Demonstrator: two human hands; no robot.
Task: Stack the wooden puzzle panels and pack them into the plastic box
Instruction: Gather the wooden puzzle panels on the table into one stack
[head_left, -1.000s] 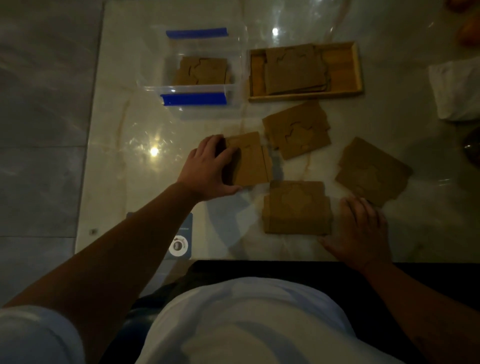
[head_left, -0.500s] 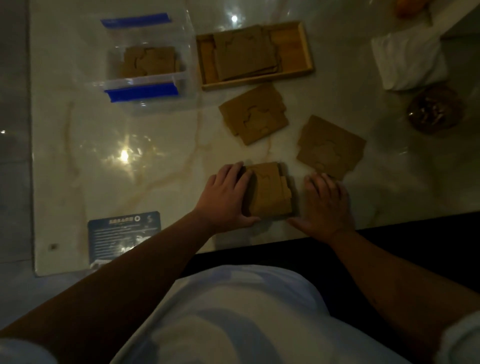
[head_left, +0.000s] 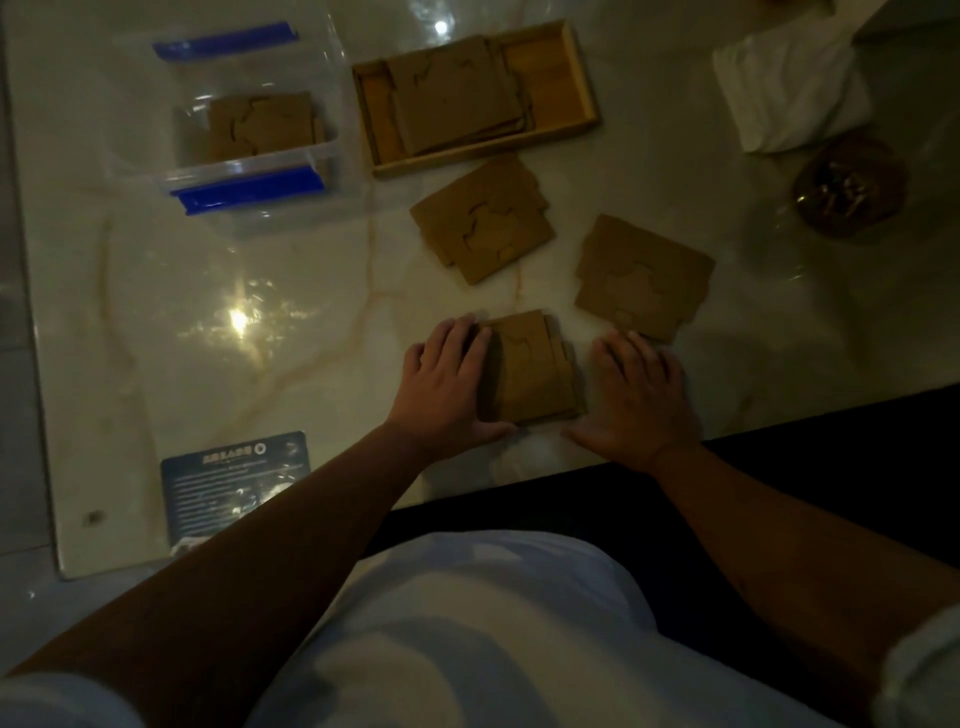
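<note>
the small stack of panels (head_left: 530, 369) lies low centre on the table (head_left: 208, 322), left hand (head_left: 449, 387) flat against its edge, right hand (head_left: 636, 397) spread beside it. thin, stiff, light wood; likely best gripped by opposite edges.

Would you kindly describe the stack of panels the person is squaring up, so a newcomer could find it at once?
Start at the near edge of the marble table. Between the left hand and right hand lies a small stack of brown panels. Unlike the two loose piles farther back, it is the one flanked by hands, the left touching its side.
</note>
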